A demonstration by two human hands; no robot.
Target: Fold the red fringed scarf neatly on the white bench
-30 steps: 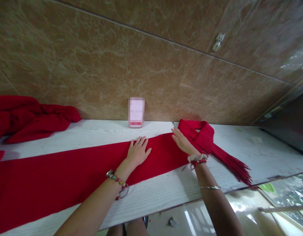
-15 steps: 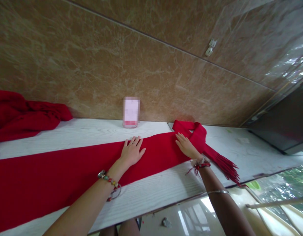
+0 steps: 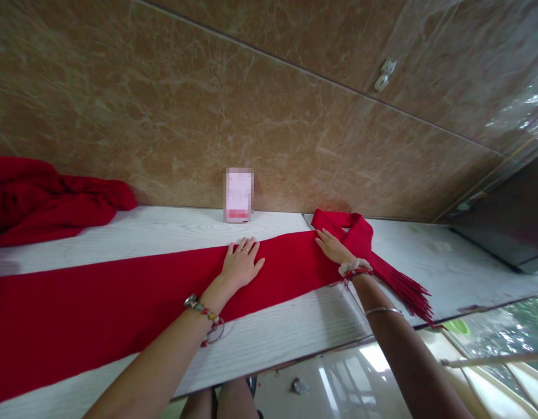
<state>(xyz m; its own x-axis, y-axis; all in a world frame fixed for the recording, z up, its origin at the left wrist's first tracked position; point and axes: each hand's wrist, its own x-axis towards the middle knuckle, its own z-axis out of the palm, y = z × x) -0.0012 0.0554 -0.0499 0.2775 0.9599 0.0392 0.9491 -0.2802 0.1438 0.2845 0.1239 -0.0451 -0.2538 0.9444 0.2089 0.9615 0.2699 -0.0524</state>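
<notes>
A long red scarf (image 3: pixel 133 297) lies spread flat along the white wood-grain table, running off the left edge of the view. Its right end is loosely looped, and a fringe of tassels (image 3: pixel 408 288) trails toward the table's front edge. Flat on the middle of the cloth rests my left hand (image 3: pixel 242 265), fingers apart, with a ring on one finger. My right hand (image 3: pixel 335 247) also lies on the scarf, beside the loop, its fingers stretched out and holding nothing.
More red cloth (image 3: pixel 68 201) is bunched at the back left against the brown marbled wall (image 3: pixel 185 116). A blurred pinkish rectangular item (image 3: pixel 238 195) stands upright against that wall. A dark box-like object (image 3: pixel 508 215) sits at the far right. The table's front edge (image 3: pixel 295 361) drops to a shiny floor.
The whole view has shifted slightly, so things appear a little further right. Both hands remain flat on the scarf in nearly the same places.
</notes>
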